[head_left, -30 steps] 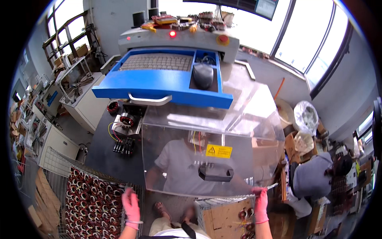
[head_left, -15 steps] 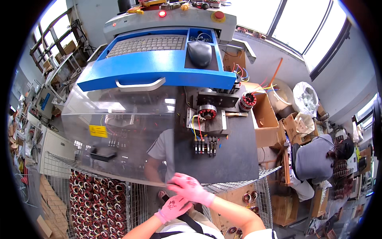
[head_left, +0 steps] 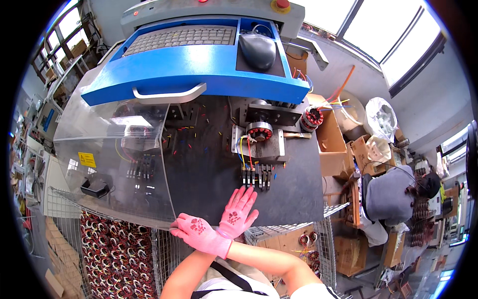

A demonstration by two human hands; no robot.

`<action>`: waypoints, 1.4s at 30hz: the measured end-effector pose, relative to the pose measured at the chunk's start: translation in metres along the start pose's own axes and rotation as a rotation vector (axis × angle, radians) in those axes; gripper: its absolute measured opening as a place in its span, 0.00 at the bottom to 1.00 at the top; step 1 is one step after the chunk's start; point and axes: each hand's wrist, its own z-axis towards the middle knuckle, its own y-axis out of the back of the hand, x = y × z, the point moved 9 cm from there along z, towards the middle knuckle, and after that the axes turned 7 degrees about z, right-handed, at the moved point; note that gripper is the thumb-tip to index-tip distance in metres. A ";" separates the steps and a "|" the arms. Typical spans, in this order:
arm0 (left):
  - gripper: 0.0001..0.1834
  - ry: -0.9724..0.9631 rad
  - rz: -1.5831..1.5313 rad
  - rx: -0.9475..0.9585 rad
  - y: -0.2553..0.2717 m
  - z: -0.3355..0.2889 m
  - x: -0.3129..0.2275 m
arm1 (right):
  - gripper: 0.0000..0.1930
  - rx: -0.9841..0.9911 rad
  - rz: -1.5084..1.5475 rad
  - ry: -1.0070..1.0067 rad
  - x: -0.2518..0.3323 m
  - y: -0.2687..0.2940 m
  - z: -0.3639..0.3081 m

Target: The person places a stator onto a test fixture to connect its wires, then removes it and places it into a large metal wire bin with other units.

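My arms cross in front of me, both in pink gloves. My right hand (head_left: 198,233) reaches left and grips the lower right corner of the clear plastic cover (head_left: 114,164), which sits over the left part of the black worktop (head_left: 204,174). My left hand (head_left: 240,213) lies to the right of it, fingers spread, flat on the worktop just below a row of small black wire clips (head_left: 256,175). Coloured wires run from the clips up to a round stator (head_left: 259,131) on a metal fixture.
A blue console (head_left: 199,65) with keyboard and mouse (head_left: 257,49) overhangs the worktop's far side. A second stator (head_left: 311,117) and cardboard boxes (head_left: 332,144) stand on the right. Wire baskets of stators (head_left: 112,259) sit below left. Another person (head_left: 396,194) works at right.
The clear cover has slid from over the fixture to the left, uncovering the stator and clips. My hands moved from its two lower corners to a crossed position at its right edge.
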 end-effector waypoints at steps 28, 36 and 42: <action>0.24 0.523 -1.285 0.011 -0.010 -0.012 0.047 | 0.22 -0.539 -0.387 -0.162 -0.025 0.268 -0.036; 0.47 0.907 -2.087 -0.173 0.047 -0.109 -0.036 | 0.13 -0.216 -0.490 0.058 0.027 0.116 -0.109; 0.47 0.795 -2.290 -0.206 0.076 -0.184 -0.045 | 0.18 -0.290 1.056 -0.527 -0.018 0.040 -0.112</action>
